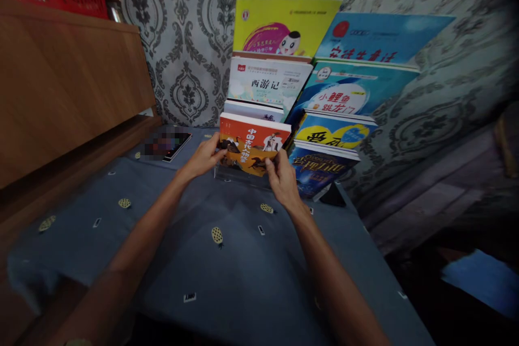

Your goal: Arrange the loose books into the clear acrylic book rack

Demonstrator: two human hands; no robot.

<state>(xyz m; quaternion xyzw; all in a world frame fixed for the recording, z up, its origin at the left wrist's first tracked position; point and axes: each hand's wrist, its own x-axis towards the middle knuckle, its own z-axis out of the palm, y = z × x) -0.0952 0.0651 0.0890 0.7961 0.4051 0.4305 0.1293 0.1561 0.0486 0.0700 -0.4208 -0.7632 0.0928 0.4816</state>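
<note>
In the head view, both hands are closed on an orange-red paperback [253, 143] at the front of the left column of books: the left hand [207, 157] at its left edge, the right hand [283, 175] at its lower right corner, thumbs toward the cover, a grip that probably keeps it level. It stands leaning back above the cloth-covered desk [243, 281]. Behind it the white book [270, 84] and yellow-green book [284, 24] rise in steps, seemingly so each title shows; the dark blue book [320, 170] fronts the right column. The fingers behind the cover are hidden, the clear rack [243, 177] barely shows, and a flat item [178, 147] at left is partly pixelated.
</note>
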